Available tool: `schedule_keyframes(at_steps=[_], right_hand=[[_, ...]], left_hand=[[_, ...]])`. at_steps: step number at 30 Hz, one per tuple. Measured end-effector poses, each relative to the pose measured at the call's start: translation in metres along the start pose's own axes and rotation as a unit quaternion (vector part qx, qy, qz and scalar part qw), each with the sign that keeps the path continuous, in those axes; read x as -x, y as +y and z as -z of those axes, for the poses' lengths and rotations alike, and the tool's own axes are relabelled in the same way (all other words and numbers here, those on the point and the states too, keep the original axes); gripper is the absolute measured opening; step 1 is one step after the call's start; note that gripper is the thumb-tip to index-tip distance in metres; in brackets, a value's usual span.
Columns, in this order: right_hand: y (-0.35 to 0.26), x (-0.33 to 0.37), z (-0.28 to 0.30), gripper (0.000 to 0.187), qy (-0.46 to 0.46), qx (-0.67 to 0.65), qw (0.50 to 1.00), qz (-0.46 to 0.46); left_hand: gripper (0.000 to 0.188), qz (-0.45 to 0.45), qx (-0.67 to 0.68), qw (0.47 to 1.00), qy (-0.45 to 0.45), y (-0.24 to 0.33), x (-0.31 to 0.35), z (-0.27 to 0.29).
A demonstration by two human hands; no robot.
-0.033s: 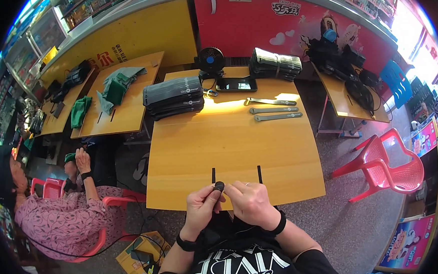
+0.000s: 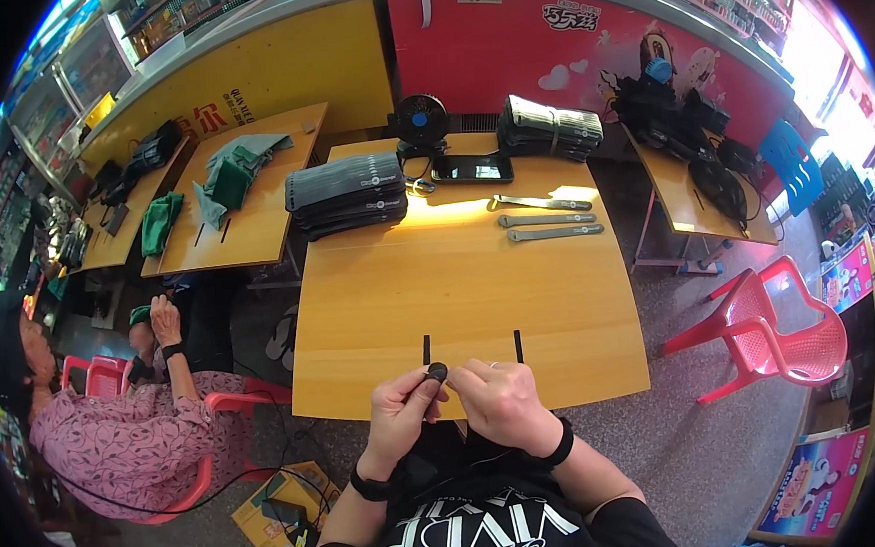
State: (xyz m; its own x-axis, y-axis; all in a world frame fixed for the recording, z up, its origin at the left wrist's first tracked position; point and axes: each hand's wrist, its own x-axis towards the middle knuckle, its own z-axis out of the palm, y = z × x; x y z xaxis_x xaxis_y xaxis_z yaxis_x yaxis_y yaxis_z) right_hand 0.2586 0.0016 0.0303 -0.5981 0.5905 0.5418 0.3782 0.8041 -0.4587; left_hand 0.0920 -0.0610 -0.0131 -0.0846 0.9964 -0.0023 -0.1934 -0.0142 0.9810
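Note:
My left hand (image 2: 401, 416) and my right hand (image 2: 505, 402) meet at the near edge of a yellow wooden table (image 2: 458, 282). Between their fingertips they pinch a small black round piece (image 2: 437, 372). Both wrists wear black bands. Two short black strips (image 2: 426, 349) (image 2: 518, 346) lie on the table just beyond my hands. Farther back on the right lie three flat grey bars (image 2: 546, 219) side by side.
A stack of dark grey flat packs (image 2: 346, 194), a small black fan (image 2: 420, 119), a black tablet (image 2: 471, 169) and another stack (image 2: 549, 126) sit at the table's far end. A red plastic chair (image 2: 782, 338) stands right. A seated person (image 2: 117, 434) is at left, by a table with green cloths (image 2: 227, 181).

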Motion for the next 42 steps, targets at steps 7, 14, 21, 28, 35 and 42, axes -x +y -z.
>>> schedule_keyframes(at_steps=[7, 14, 21, 28, 35, 42], right_hand=[[0.013, -0.005, 0.001, 0.025, -0.012, -0.112, 0.992, -0.059], [0.016, 0.000, -0.003, 0.029, 0.034, -0.162, 0.986, -0.003], [-0.007, 0.008, -0.018, 0.014, 0.160, 0.027, 0.986, 0.045], [0.012, -0.018, 0.015, 0.014, 0.003, -0.067, 0.990, 0.128], [-0.004, -0.019, 0.007, 0.016, -0.003, 0.128, 0.939, 0.318], [-0.007, -0.027, 0.001, 0.021, 0.001, 0.074, 0.957, 0.280]], left_hand=[[0.021, -0.037, -0.087, 0.993, -0.076, 0.021, -0.008, 0.004], [0.022, 0.115, 0.127, 0.970, -0.176, 0.020, -0.011, 0.013], [0.017, 0.023, 0.231, 0.971, -0.061, 0.004, 0.000, -0.006], [0.018, 0.036, 0.248, 0.960, -0.126, 0.008, -0.005, 0.004], [0.026, 0.033, 0.315, 0.946, -0.068, 0.005, 0.001, 0.001], [0.031, 0.011, 0.306, 0.947, -0.094, 0.008, 0.000, 0.011]])
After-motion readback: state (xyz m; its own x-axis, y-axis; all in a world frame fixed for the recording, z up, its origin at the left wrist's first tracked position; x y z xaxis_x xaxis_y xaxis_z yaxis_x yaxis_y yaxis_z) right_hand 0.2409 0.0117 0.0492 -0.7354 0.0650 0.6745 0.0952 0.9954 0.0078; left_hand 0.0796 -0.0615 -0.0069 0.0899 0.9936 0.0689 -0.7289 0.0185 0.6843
